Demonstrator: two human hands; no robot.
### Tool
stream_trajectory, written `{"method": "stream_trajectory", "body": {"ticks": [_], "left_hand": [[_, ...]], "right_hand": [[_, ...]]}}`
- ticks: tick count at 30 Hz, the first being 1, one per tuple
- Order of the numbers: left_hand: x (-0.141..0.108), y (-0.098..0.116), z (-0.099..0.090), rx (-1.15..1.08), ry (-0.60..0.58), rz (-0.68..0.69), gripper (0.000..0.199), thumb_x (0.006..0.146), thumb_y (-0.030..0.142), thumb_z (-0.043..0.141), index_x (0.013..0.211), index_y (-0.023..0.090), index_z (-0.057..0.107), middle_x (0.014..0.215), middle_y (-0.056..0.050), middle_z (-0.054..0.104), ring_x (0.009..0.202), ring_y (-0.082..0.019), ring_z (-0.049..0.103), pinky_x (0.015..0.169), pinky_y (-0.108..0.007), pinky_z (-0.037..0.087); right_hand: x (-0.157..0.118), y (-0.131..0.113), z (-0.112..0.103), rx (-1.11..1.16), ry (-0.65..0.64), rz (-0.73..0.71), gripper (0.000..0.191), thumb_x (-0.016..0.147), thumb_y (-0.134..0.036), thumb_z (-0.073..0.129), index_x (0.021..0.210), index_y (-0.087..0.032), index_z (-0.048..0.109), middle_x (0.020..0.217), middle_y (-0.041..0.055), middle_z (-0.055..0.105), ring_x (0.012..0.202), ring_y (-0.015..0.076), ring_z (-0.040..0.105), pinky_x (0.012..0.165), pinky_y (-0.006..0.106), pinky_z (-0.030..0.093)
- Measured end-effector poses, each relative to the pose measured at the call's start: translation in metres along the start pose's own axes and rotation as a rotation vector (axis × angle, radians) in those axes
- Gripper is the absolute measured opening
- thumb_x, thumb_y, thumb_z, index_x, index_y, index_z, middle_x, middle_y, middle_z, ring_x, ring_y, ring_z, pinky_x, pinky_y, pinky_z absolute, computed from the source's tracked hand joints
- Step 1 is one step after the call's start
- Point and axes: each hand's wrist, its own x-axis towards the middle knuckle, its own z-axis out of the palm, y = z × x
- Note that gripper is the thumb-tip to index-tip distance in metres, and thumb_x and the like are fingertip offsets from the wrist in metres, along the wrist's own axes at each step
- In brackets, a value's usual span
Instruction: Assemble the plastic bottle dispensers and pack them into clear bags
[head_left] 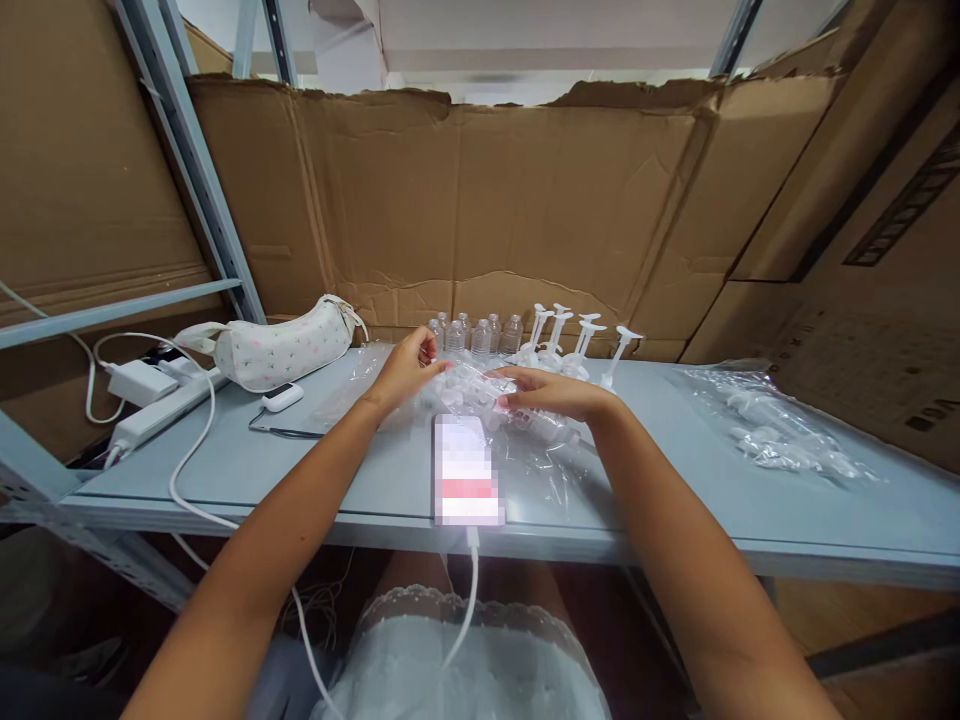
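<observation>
A clear plastic bag (480,385) holding white and transparent plastic parts lies on the grey shelf in front of me. My left hand (411,368) is at its left side, fingers curled and thumb against the bag. From the right, my right hand (551,392) grips the bag between thumb and fingers. Just behind stand several small clear bottles (481,337), uncapped. To their right are several white pump heads (583,340), upright with long stems. A phone (469,470) lies in front of the bag, its screen lit, with a white cable plugged in.
Another clear bag of parts (787,430) lies at the right. On the left are a floral pouch (285,345), a small white device (283,397) and a power strip (161,412) with cables. A cardboard wall (525,210) closes off the back; the shelf's front edge (555,542) is near me.
</observation>
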Motion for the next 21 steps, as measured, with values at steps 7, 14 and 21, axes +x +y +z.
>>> {"method": "stream_trajectory", "body": {"ticks": [7,14,21], "left_hand": [[0.000,-0.006,0.007,-0.081,-0.053,0.005,0.023,0.078,0.033,0.063,0.071,0.018,0.047,0.068,0.002,0.051,0.062,-0.010,0.048,0.060,-0.023,0.039],[0.000,0.001,-0.001,-0.101,0.294,0.094,0.019,0.089,0.038,0.051,0.087,0.019,0.054,0.088,-0.003,0.063,0.085,-0.014,0.060,0.081,-0.026,0.047],[0.002,-0.008,-0.003,0.019,0.405,0.070,0.018,0.092,0.033,0.046,0.100,0.020,0.055,0.097,-0.005,0.063,0.090,-0.015,0.061,0.082,-0.027,0.048]], "right_hand": [[-0.001,-0.003,0.004,0.069,-0.046,-0.069,0.048,0.079,-0.039,0.069,0.125,-0.028,0.061,0.084,0.0011,0.066,0.072,0.0161,0.061,0.065,0.031,0.052],[-0.001,-0.001,-0.002,0.102,0.088,-0.095,0.050,0.076,-0.038,0.070,0.124,-0.027,0.059,0.090,0.0018,0.067,0.075,0.0158,0.061,0.074,0.033,0.053],[-0.009,-0.010,-0.006,0.387,0.316,-0.287,0.078,0.061,-0.049,0.073,0.132,-0.030,0.046,0.110,0.0050,0.066,0.089,0.0206,0.064,0.080,0.036,0.051]]}}
